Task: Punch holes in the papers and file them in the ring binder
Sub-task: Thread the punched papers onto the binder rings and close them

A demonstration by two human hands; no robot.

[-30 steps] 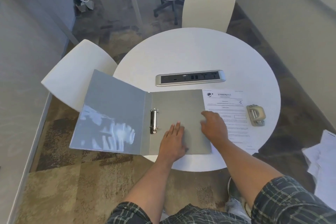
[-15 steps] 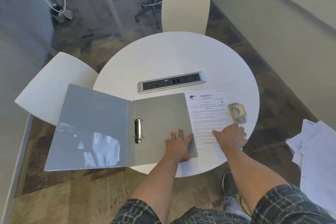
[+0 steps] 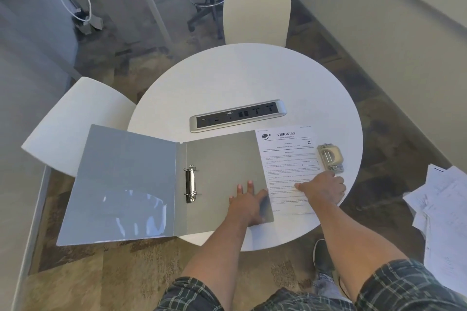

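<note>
Lying flat in the middle of the frame, the grey plastic ring binder (image 3: pixel 177 184) is wide open on the round white table (image 3: pixel 252 78), and its glossy left cover hangs over the table edge. The left hand (image 3: pixel 246 206) rests open, palm down, on the matt right cover; it grasps nothing. The right hand (image 3: pixel 322 188) presses, fingers spread, on the printed white paper sheets (image 3: pixel 285 159) just right of the binder; whether it pinches them I cannot tell. The beige and metal hole punch (image 3: pixel 329 158) stands just beside the paper, untouched, so no holes are made yet, I judge.

The thin, smooth sheets could slide on the slick table top and lose their alignment, which would give crooked holes. The overhanging cover could tip the binder if the left hand lifts. The two steel rings (image 3: pixel 190 183) look closed.
</note>
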